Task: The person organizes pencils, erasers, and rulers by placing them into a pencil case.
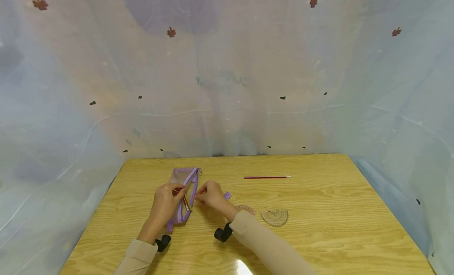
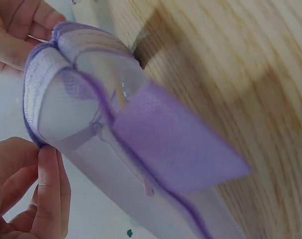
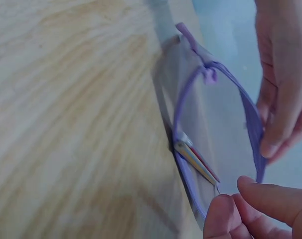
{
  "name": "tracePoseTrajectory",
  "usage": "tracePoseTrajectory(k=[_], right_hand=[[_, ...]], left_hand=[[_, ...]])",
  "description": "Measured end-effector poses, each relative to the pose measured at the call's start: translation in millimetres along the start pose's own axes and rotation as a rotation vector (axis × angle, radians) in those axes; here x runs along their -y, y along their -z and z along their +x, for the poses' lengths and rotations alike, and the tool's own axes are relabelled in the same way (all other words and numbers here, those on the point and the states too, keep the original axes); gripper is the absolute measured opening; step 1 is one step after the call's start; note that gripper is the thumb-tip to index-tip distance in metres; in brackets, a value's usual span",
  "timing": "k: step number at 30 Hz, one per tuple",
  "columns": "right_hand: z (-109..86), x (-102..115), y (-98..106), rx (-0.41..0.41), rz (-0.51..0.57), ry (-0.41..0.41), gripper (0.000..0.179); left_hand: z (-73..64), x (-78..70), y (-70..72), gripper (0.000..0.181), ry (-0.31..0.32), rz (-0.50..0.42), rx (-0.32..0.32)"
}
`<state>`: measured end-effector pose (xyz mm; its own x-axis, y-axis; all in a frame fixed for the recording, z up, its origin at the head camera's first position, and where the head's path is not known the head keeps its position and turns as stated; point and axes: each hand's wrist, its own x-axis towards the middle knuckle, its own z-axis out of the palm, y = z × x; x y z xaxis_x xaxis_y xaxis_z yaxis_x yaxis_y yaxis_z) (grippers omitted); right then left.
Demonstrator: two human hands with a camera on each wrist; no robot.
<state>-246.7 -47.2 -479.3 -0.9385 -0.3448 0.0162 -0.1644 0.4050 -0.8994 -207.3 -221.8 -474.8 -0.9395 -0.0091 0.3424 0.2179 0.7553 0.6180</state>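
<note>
A see-through mesh pencil case (image 1: 195,184) with purple edging lies at the left of the table, its zipped mouth spread apart. With thumb and fingers my left hand (image 1: 166,202) pinches one edge of the mouth. My right hand (image 1: 213,194) grips the opposite edge near its lower end, as the right wrist view shows. Inside the mouth lie a few pencils (image 3: 197,162), one yellowish and one red. A purple tab (image 2: 181,144) sticks out from the case's end in the left wrist view. The right fingertips are partly hidden in the head view.
Farther back on the wooden table (image 1: 319,196) lies a dark red pencil (image 1: 267,177) with a white end. Right of my right forearm is a clear protractor (image 1: 276,218). A reddish protractor (image 1: 246,208) and a small purple object (image 1: 227,196) are partly covered by that arm.
</note>
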Motion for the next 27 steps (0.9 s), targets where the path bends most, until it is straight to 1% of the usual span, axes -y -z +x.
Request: tracePoseTrajectory(k=[7, 10, 14, 18, 21, 27], right_hand=[[-0.1, 2.3, 18.6, 0.017, 0.053, -0.043, 0.006], [-0.1, 0.6, 27.0, 0.020, 0.066, -0.040, 0.005], [1.4, -2.9, 38.1, 0.008, 0.041, -0.017, 0.006], [1.0, -3.5, 49.3, -0.006, 0.069, -0.047, 0.004], [-1.0, -4.8, 56.7, -0.022, 0.071, -0.060, 0.005], [-2.1, -12.2, 71.3, -0.045, 0.036, -0.060, 0.006]], left_hand=[[0.3, 0.1, -1.2, 0.012, -0.012, 0.010, -0.004], [-0.1, -0.6, -1.6, 0.012, -0.008, 0.007, -0.002], [-0.2, -1.4, -1.9, 0.012, -0.004, 0.004, -0.004], [0.3, -1.2, -2.5, 0.011, -0.004, 0.004, -0.009], [0.4, -0.6, -2.8, 0.011, -0.003, 0.002, -0.008], [-0.1, 0.0, -3.0, 0.011, -0.003, 0.000, -0.003]])
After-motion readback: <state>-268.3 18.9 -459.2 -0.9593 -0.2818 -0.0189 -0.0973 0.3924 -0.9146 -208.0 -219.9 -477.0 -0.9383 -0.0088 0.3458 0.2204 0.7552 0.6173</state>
